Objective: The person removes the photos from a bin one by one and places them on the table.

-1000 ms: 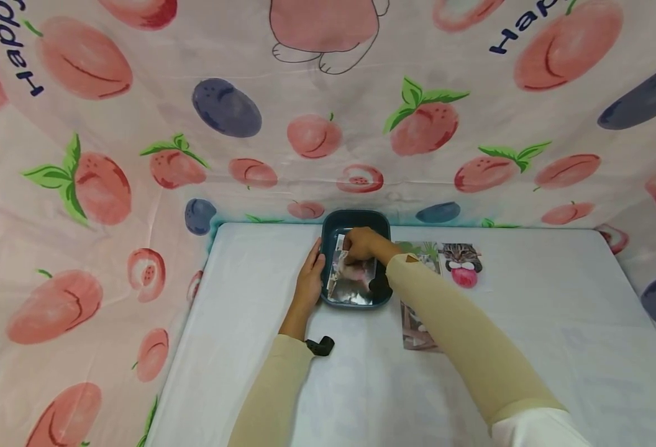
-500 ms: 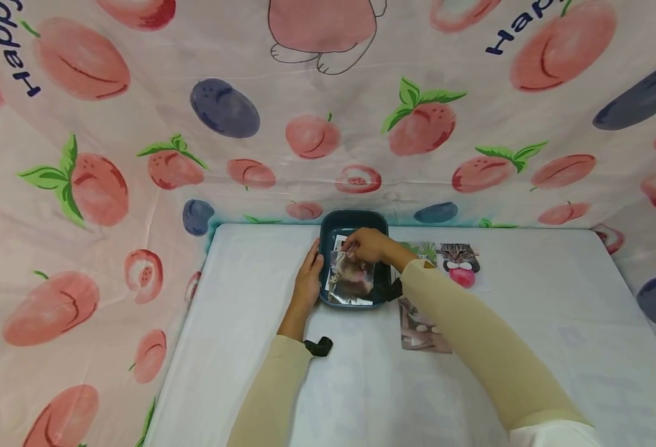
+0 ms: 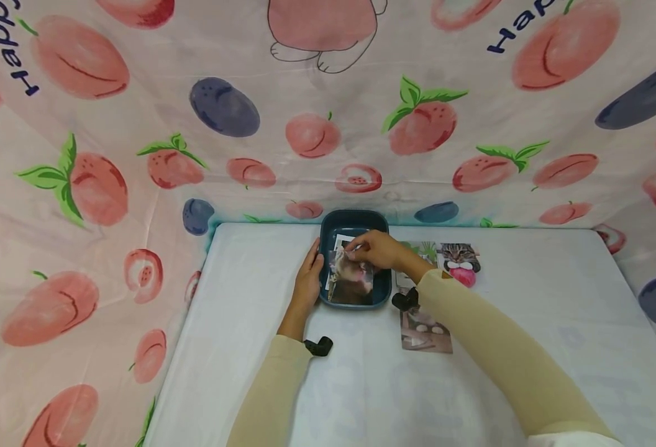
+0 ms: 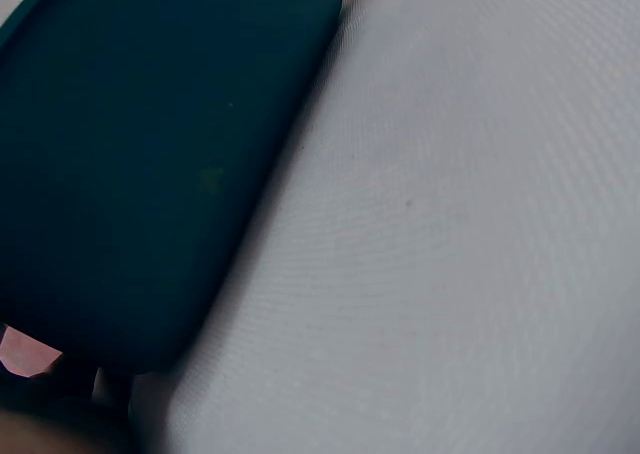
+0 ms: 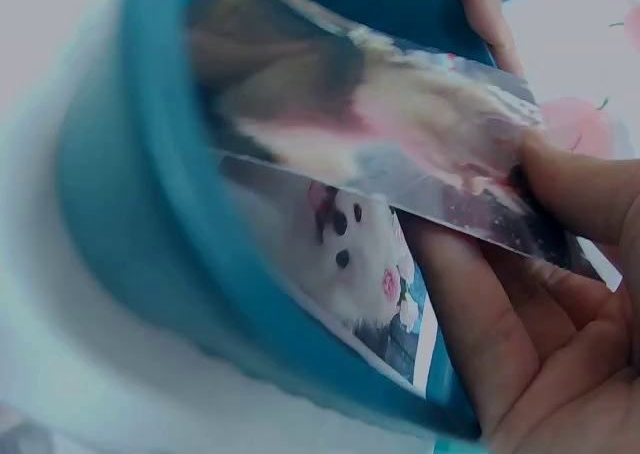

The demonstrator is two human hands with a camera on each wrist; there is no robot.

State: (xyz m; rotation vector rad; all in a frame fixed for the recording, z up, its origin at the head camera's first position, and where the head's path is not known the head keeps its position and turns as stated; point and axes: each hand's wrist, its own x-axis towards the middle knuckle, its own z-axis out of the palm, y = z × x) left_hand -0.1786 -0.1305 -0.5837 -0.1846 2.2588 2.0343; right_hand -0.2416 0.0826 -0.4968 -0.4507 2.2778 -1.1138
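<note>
- The glossy photo (image 3: pixel 351 279) shows a brownish, furry animal, blurred in every view; its shiny surface catches the light, and it is tilted, with its far edge lifted.
- It sits in the dark teal tray (image 3: pixel 382 222) at the far middle of the white table (image 3: pixel 250 310).
- The right hand (image 3: pixel 374 249) pinches the photo's far edge between thumb and fingers, over the tray.
- The left hand (image 3: pixel 309 279) rests against the tray's left wall; how far its fingers curl round the rim cannot be told.
- Only the right wrist view shows a second photo (image 5: pixel 350 264), a white puppy with dark eyes, lying beneath the held photo (image 5: pixel 400 144) inside the tray (image 5: pixel 130 224), with the right hand's fingers (image 5: pixel 470 314) under the upper print.
- Only the left wrist view shows the tray's (image 4: pixel 150 154) plain outer wall up close against the table (image 4: pixel 450 224).
- Only the head view shows a cat photo (image 3: pixel 460 262) and another print (image 3: pixel 425 329) lying right of the tray.
</note>
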